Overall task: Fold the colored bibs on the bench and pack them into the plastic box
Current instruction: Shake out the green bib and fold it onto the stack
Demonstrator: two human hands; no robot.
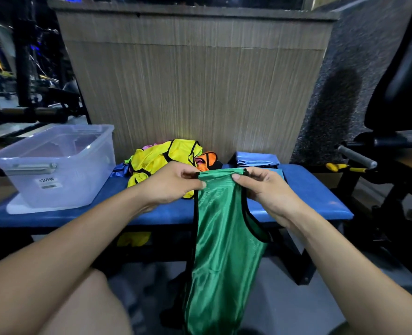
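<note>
The green bib (pixel 226 238) hangs lengthwise in front of the bench (pixel 308 189), its 2 shoulder straps pinched together at the top by the left hand (pixel 173 184) and right hand (pixel 265 189), probably so the halves line up for a fold. It is shiny mesh with black trim, already doubled lengthwise. Behind lie a loose pile (pixel 163 160) of mostly yellow bibs, a folded blue stack (pixel 256 159), and the box (pixel 55 165) at the left end.

green bib (pixel 224 238): hanging, pinched at top | plastic box (pixel 55 165): on bench (pixel 308 189)
</note>
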